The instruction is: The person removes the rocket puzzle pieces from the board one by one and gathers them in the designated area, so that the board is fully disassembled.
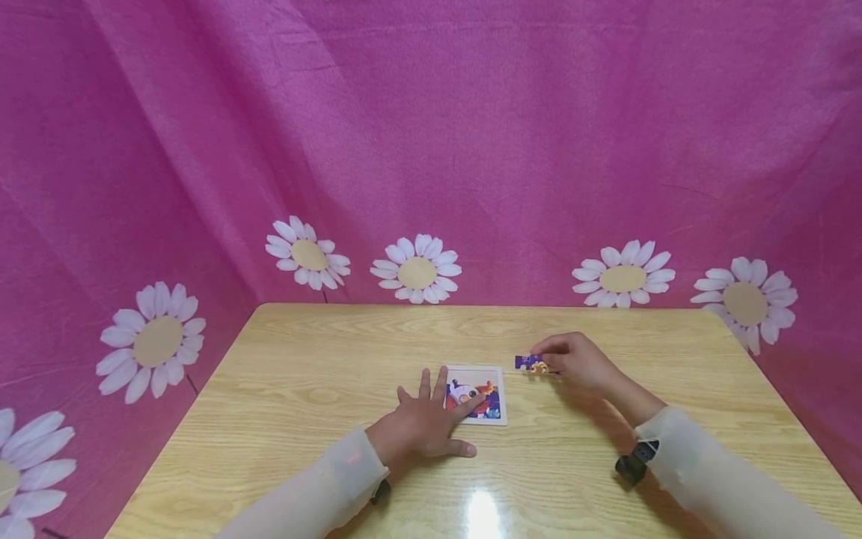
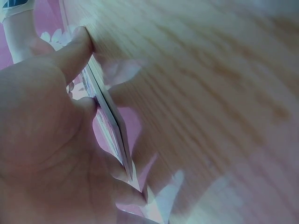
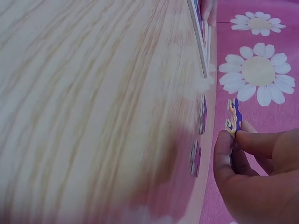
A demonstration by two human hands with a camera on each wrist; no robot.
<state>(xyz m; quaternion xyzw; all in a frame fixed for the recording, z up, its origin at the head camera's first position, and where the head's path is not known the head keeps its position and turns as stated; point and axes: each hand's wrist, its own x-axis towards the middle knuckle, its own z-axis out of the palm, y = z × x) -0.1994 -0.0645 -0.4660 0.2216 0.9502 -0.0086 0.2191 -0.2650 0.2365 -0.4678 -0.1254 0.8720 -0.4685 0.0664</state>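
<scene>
Pinching beside a steadied tray: slip, scatter and shift hazards

We find the left hand [image 1: 427,427] spread, palm down, its index finger laid across a square, white-rimmed puzzle tray [image 1: 480,374] on the pale wood-grain table [image 1: 337,352]. Its thumb stands apart on the near side. How firmly the fingers press, we cannot tell. A multicoloured printed picture [image 1: 494,409] occupies the tray's near part; a pale strip shows along the far side.

We find the right hand [image 1: 582,363] to the right of the tray, pinching a small purple-and-yellow, card-like jigsaw piece [image 3: 238,116] between thumb and fingertips. One thin, flat loose piece [image 3: 202,116] and a second thin loose piece [image 3: 195,161] lie on the table near that hand.

In our judgement, the first hazard is a slip. The pinch takes only one end of the piece, so a knock against its projecting end could twist it free.

Second, the right fingers work low near the loose pieces; a sideways sweep could scatter or overturn them.

Third, a sideways push from the left index finger could slide the tray or disturb the picture. That hand also covers the left part, where a shift might go unnoticed.

Lastly, the black wrist-worn device [image 1: 631,468] hangs beneath the right sleeve and could drag if the forearm dropped.
</scene>
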